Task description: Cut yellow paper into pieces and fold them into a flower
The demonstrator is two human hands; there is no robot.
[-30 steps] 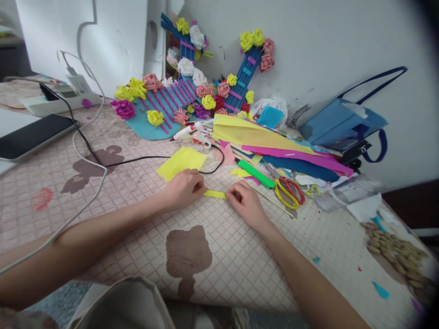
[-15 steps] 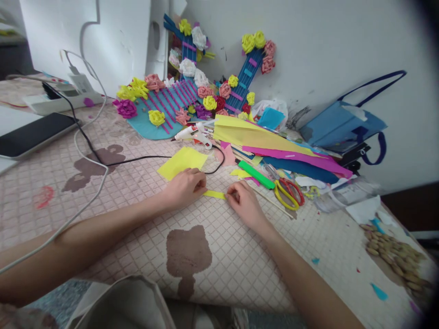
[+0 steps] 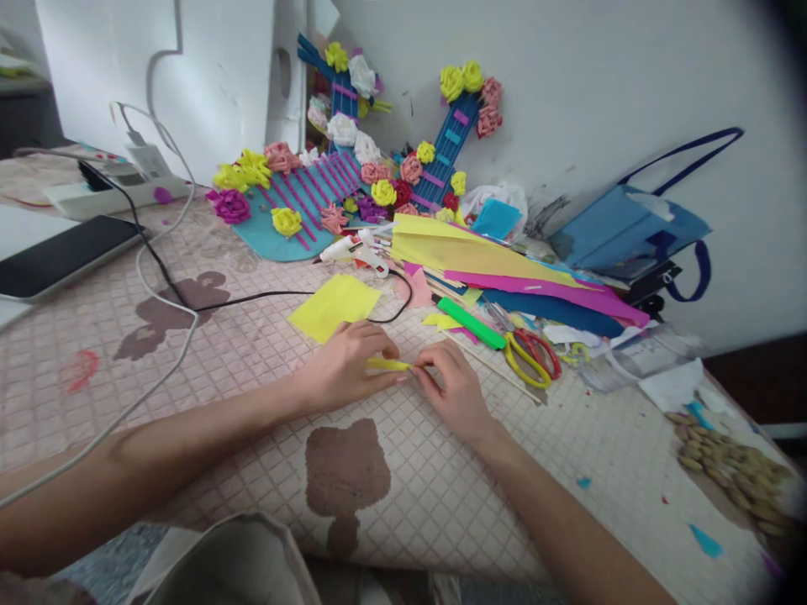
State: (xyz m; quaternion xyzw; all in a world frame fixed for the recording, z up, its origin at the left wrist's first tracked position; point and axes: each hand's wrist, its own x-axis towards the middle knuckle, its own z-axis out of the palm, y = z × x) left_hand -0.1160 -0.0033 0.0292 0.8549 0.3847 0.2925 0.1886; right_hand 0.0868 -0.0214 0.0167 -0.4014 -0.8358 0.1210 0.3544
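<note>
A narrow strip of yellow crepe-like paper [image 3: 386, 364] stretches between my two hands, just above the table. My left hand [image 3: 344, 365] curls around its left part, with thumb and forefinger lying on either side of it; that end is hidden within the hand. The right tip of the strip sits in a pinch between the thumb and forefinger of my right hand [image 3: 450, 386]. Behind my left fingers lies a square yellow sheet [image 3: 337, 304]. A white glue gun [image 3: 356, 249] rests beyond that sheet.
Right of my hands are a green cutter [image 3: 470, 321], yellow-and-red scissors [image 3: 528, 361], a thin stick [image 3: 495, 370] and layered coloured paper [image 3: 492, 252]. Guitar shapes with paper flowers [image 3: 296, 206] stand behind. Black cable [image 3: 252, 297] crosses leftward. A phone [image 3: 69, 256] lies left; nuts [image 3: 725, 470] lie right.
My left thumb and fingers have spread along the strip toward my right hand. The strip now looks narrower and bunched at its right end. My right hand keeps pinching that end.
</note>
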